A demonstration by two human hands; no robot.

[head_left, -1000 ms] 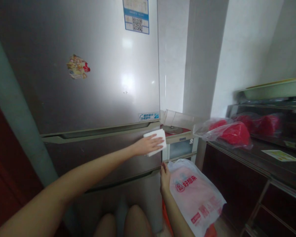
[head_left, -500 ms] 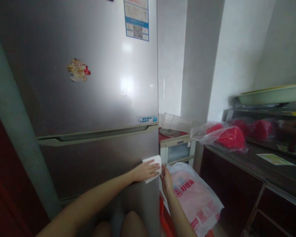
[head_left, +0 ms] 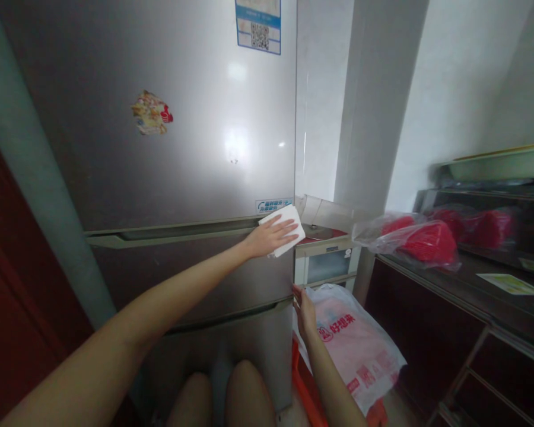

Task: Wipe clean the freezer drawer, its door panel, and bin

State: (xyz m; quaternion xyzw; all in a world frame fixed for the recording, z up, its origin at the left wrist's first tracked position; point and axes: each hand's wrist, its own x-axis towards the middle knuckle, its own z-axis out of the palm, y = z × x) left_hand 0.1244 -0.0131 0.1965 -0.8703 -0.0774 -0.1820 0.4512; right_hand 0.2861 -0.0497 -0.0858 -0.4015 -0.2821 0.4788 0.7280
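Fridge: grey. White cloth: against the fridge at its middle door's upper right corner, beneath left hand, fingers outstretched flat. Right hand: at fridge's side edge, hold unclear. Plastic bag: beside right hand.

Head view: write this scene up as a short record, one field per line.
Left hand: spread flat over a white cloth
Cloth position: against the fridge, near its right edge, overlapping the seam under the upper door
Right hand: fingers at the fridge's right edge, below the left hand
Beside right hand: white plastic bag with red print
Upper door: QR-code sticker, torn colourful sticker
Counter at right: red items in clear plastic, leaflet
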